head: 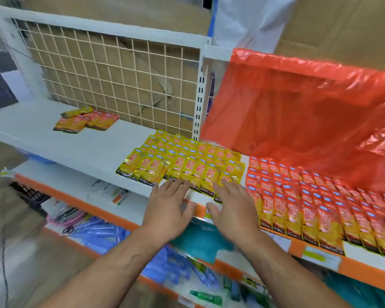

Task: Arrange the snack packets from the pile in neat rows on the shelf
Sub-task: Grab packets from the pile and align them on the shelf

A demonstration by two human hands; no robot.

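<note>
Yellow snack packets (182, 161) lie in overlapping rows on the white shelf (60, 138). To their right, orange-red packets (309, 196) fill many rows. A small loose pile of packets (85, 122) sits far back on the left of the shelf. My left hand (168, 205) hovers flat at the shelf's front edge, its fingertips at the front yellow row. My right hand (233, 207) is beside it, fingers spread, its fingertips at the front yellow packets. Neither hand holds anything.
A red plastic sheet (298, 112) hangs over the back of the orange-red rows. A wire grid panel (111, 76) backs the shelf, with cardboard behind it. Lower shelves with orange edges (93, 210) hold blue packs and stationery.
</note>
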